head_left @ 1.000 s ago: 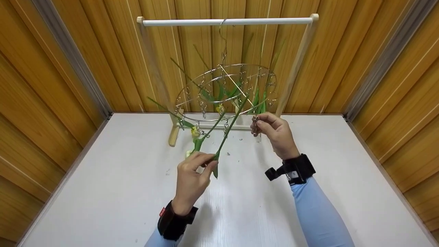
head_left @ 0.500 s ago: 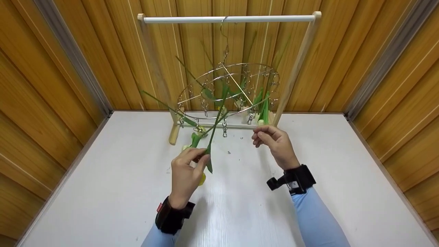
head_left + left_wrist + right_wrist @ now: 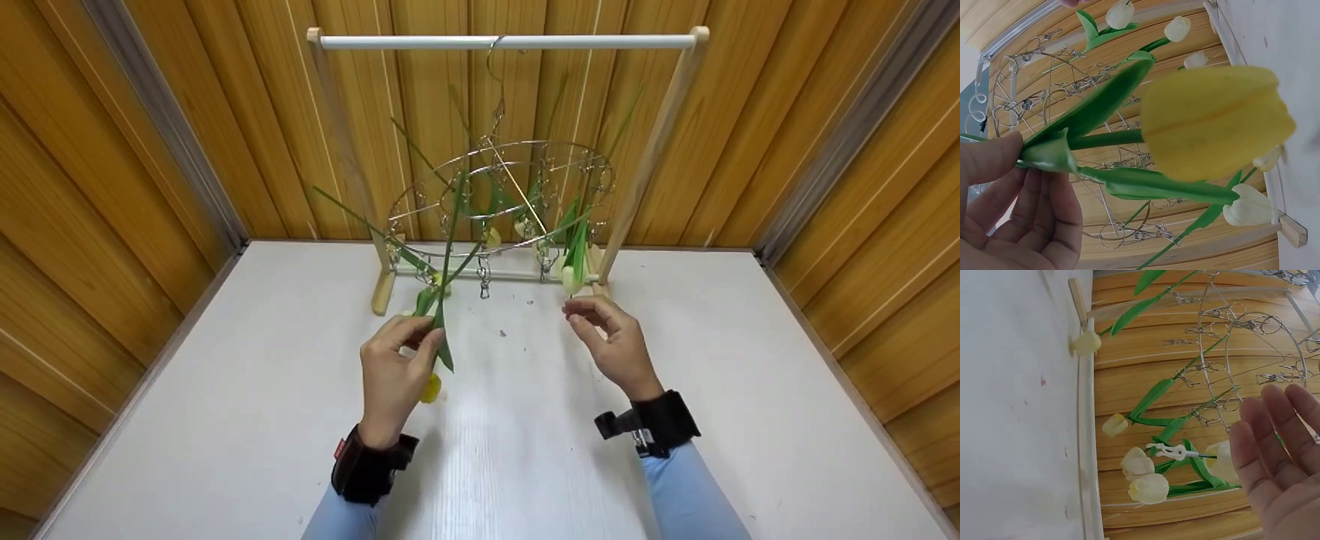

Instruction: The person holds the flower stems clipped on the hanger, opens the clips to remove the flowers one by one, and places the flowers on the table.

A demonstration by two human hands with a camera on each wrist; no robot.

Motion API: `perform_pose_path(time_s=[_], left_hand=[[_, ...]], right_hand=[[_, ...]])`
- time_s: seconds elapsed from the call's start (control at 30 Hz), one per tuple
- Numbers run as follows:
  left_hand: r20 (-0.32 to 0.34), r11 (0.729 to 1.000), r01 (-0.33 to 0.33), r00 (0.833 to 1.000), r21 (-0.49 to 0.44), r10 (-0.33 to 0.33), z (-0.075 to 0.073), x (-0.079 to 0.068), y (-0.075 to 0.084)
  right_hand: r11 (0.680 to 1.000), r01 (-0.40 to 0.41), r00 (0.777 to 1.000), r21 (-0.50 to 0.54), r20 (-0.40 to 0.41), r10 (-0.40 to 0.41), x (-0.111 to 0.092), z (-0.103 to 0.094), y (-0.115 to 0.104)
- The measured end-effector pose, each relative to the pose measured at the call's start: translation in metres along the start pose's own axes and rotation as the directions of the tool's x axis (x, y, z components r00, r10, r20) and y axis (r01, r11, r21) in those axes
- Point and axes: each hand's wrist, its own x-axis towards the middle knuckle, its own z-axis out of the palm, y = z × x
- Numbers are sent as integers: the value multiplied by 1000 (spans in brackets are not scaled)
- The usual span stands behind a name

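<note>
My left hand (image 3: 394,375) pinches the stem and leaves of a yellow tulip (image 3: 1213,121) between thumb and fingers. Its flower hangs below the hand and its green stem points up across the round clip hanger (image 3: 397,220). The right hand (image 3: 619,349) holds nothing. Its fingers are loosely bent, just under a white tulip (image 3: 572,279) that hangs head-down at the hanger's right. Near the middle of the hanger's front edge dangles a metal clip (image 3: 484,283); no flower shows in it.
A white rod (image 3: 585,42) on a wooden stand carries the hanger by its hook. Several other tulips hang from the ring, including a white one (image 3: 1249,205) close behind the left hand. Wood-patterned walls surround the white table (image 3: 510,450) on the back and sides.
My right hand has let go of the metal clip and moved down and slightly right. The left hand has drawn the yellow tulip left, its stem swinging left and more upright.
</note>
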Motion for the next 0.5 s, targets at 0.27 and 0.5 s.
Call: perform_pose_path(time_s=[0.27,0.5], left_hand=[[-40,1000,22,999,21,-21,-8,4,-3],[-84,998,55,995,13,-53,-17,7,-8]], right_hand=[[941,188,979,-280,-18,-201,-12,5,10],[897,214,973,-386,8,-229,-20,13,15]])
